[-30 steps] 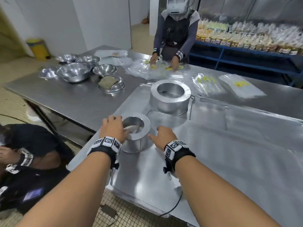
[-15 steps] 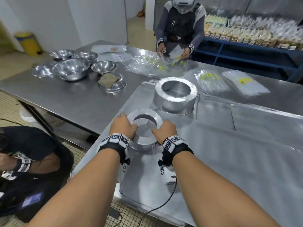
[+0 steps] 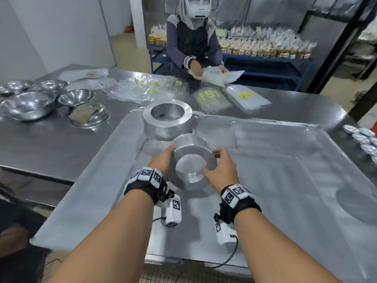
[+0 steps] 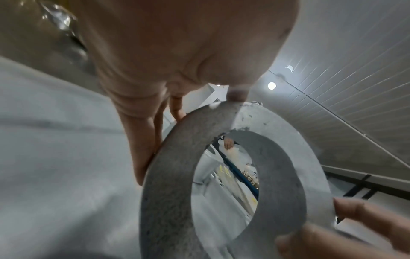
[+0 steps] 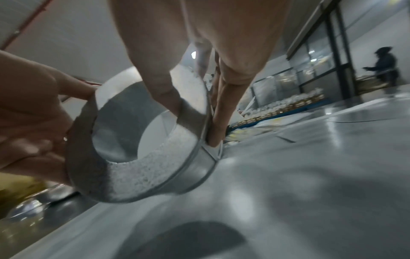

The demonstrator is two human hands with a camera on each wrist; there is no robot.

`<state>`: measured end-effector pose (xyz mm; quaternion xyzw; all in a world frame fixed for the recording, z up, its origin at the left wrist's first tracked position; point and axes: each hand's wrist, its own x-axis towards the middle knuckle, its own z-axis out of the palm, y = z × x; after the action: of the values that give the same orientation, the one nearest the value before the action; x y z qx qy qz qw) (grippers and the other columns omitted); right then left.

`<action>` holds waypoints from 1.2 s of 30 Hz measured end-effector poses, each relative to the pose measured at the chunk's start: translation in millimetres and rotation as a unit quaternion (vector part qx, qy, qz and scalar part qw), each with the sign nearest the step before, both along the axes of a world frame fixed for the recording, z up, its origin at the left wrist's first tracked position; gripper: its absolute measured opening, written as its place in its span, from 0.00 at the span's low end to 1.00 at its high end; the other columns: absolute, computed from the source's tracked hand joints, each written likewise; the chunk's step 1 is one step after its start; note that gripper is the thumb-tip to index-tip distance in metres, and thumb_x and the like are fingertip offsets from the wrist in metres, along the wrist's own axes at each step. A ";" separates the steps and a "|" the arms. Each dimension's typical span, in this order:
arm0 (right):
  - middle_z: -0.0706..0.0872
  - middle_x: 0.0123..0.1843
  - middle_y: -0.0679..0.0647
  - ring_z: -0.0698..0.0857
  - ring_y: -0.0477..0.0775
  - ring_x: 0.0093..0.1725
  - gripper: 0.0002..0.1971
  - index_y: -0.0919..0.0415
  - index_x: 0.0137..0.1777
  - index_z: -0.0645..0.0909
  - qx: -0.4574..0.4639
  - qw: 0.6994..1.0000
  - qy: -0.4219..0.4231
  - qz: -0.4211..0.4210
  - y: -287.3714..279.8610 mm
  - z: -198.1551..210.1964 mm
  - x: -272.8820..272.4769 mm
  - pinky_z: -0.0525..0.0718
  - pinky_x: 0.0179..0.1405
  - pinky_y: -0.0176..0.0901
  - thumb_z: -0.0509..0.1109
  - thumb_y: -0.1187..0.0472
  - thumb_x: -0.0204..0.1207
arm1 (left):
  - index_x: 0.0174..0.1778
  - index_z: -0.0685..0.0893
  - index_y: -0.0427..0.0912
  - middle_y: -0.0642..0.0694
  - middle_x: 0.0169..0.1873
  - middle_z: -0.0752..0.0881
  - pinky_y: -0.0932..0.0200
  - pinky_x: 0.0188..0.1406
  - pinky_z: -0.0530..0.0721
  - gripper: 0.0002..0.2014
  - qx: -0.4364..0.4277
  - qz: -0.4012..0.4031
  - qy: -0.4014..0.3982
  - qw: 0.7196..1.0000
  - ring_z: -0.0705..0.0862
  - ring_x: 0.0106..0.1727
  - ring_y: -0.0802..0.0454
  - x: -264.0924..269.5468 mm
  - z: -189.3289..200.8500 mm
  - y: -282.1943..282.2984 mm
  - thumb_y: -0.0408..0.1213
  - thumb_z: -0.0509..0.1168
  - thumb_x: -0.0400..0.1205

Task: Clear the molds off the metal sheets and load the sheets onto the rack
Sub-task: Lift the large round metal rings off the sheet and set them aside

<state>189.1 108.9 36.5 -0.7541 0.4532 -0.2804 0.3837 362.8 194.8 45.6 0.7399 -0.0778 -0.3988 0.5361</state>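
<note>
A small round metal ring mold (image 3: 193, 162) hangs tilted above the metal sheet (image 3: 265, 180), its open end facing me. My left hand (image 3: 163, 158) grips its left side and my right hand (image 3: 220, 166) grips its right rim, thumb inside the opening. The left wrist view shows the small mold's (image 4: 221, 184) flat rim close up; the right wrist view shows the small mold (image 5: 144, 149) lifted off the sheet (image 5: 310, 192). A larger ring mold (image 3: 167, 119) stands upright on the sheet just behind. No rack is in view.
Several steel bowls (image 3: 28, 105) sit on the table at the left. Plastic bags (image 3: 230, 97) lie at the far side, where a person (image 3: 193, 41) handles bags. Foil-wrapped items (image 3: 365, 139) lie at the right edge. Another person (image 3: 18, 252) crouches at lower left.
Both hands closed on the small mold, lifted it off the sheet and tilted it toward me, moving it closer to the large mold.
</note>
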 end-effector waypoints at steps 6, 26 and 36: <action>0.78 0.68 0.48 0.85 0.51 0.60 0.34 0.44 0.72 0.76 0.067 0.996 -0.052 0.006 -38.1 -8.1 -104.5 0.83 0.66 0.47 0.76 0.65 0.65 | 0.52 0.85 0.45 0.47 0.35 0.88 0.51 0.50 0.84 0.16 -0.083 -0.095 0.076 0.989 0.86 0.38 0.48 -105.0 3.6 -35.5 0.55 0.64 0.83; 0.91 0.42 0.43 0.88 0.50 0.46 0.16 0.46 0.48 0.87 0.129 0.972 -0.181 -0.072 -119.8 -27.8 -335.3 0.85 0.54 0.56 0.71 0.39 0.68 | 0.64 0.85 0.49 0.47 0.52 0.90 0.61 0.45 0.78 0.15 -0.215 -0.141 0.006 0.966 0.85 0.50 0.53 -330.7 -12.1 -125.2 0.36 0.66 0.82; 0.93 0.42 0.49 0.89 0.50 0.40 0.15 0.52 0.46 0.85 0.147 0.979 -0.112 -0.080 -131.9 -57.2 -369.9 0.88 0.48 0.61 0.73 0.54 0.57 | 0.70 0.80 0.44 0.45 0.60 0.88 0.57 0.49 0.83 0.25 -0.199 -0.128 -0.026 0.971 0.85 0.55 0.49 -352.3 -51.1 -136.9 0.20 0.62 0.79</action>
<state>-180.8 -23.0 -20.8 -0.6144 0.5026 -0.3235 0.5150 10.5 57.9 -5.6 0.6126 -0.2634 -0.4209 0.6149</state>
